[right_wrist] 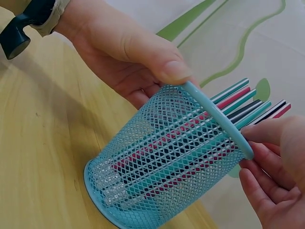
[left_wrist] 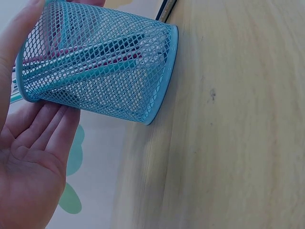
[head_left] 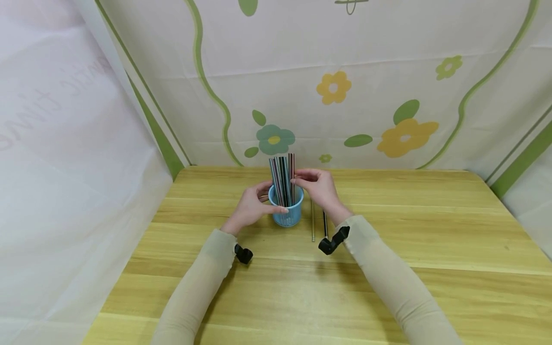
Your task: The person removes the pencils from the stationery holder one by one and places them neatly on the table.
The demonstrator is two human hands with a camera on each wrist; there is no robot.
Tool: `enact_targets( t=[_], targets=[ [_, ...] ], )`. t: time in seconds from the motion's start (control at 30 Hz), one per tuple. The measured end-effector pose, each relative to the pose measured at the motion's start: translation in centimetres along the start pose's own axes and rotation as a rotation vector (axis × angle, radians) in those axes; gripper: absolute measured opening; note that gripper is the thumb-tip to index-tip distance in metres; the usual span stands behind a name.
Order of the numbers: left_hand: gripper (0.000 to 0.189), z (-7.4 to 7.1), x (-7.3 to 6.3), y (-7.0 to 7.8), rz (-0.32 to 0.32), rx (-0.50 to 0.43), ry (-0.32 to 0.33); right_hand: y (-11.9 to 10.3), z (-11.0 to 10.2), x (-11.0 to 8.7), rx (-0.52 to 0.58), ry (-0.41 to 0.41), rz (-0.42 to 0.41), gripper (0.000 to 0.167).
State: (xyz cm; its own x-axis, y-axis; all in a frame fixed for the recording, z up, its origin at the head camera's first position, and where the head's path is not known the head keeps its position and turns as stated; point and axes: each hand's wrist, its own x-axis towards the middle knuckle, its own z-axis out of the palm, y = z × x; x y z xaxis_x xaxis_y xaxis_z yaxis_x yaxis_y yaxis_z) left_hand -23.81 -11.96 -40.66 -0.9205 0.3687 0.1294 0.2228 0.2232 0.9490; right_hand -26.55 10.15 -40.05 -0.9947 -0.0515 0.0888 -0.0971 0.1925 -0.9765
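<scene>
A light-blue mesh pen cup (head_left: 287, 218) stands on the table with a bundle of striped pencils (head_left: 280, 177) in teal, red, black and white leaning inside it. Through the mesh in the left wrist view, the pale lower ends of the pencils (left_wrist: 114, 57) show near the base. My left hand (head_left: 250, 206) holds the cup near its rim, thumb across the front and fingers round the far side. At the cup's right edge, my right hand (head_left: 318, 188) pinches striped pencils with thumb and forefinger; the other fingers lie outside the rim (right_wrist: 221, 119).
Just right of the cup, a gold-coloured pencil (head_left: 313, 227) and a black pencil (head_left: 325, 223) lie on the wooden table (head_left: 276, 297), partly under the right hand and its wrist camera (head_left: 332, 242). A flowered cloth (head_left: 293, 96) hangs behind the table's far edge.
</scene>
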Motion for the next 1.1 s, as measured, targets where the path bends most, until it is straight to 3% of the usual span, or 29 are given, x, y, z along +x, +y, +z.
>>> enact_targets(
  t=[0.4,0.67,1.1],
  targets=[
    [0.076,-0.1,0.0,0.0,0.000,-0.002,-0.008,-0.2,-0.3,-0.1,-0.020,0.020,-0.008,0.030],
    [0.079,-0.1,1.1,-2.9,0.010,-0.007,-0.002,-0.8,-0.6,-0.1,0.009,0.044,-0.024,0.028],
    [0.077,-0.2,1.1,-3.2,0.046,-0.002,0.005,-1.2,-1.0,0.0,0.085,0.056,-0.048,0.031]
  ],
)
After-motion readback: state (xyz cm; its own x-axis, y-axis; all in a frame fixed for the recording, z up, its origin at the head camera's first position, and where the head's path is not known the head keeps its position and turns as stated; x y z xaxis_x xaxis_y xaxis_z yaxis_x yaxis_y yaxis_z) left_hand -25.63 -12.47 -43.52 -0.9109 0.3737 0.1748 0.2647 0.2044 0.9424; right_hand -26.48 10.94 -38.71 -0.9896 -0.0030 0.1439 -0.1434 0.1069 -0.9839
